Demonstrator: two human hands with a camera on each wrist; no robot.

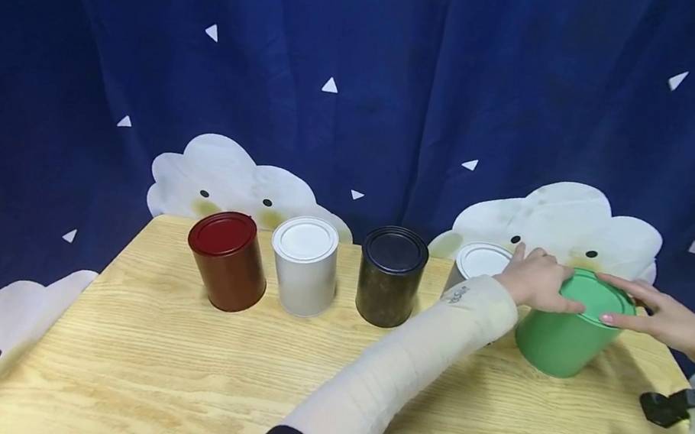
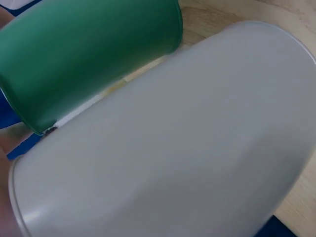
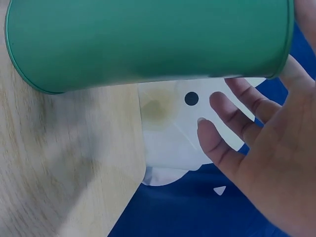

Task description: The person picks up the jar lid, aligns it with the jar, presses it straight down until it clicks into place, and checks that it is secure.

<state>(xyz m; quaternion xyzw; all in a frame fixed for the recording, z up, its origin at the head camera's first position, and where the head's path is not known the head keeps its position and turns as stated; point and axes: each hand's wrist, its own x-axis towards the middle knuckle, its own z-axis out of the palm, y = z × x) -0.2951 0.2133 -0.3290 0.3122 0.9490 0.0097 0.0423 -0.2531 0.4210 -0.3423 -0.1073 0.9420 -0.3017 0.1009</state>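
Note:
A green can [image 1: 567, 337] with a green lid is at the right of the row on the wooden table. My left hand [image 1: 539, 279] reaches over the grey-white can beside it and grips the green can's top edge from the left, thumb on the lid. From the right, my right hand [image 1: 673, 325] grips the same top edge between thumb and forefinger; its other fingers [image 3: 229, 116] hang loosely curled beside the can. The grey-white can [image 2: 163, 133] fills much of the left wrist view, partly hidden by my left arm in the head view.
Left of these stand a dark red can [image 1: 229, 266], a white can [image 1: 306, 272] and a black can [image 1: 388, 286], all lidded. A wooden table [image 1: 173, 372] carries them. Behind it hangs a blue curtain [image 1: 325, 27] with white triangles and clouds.

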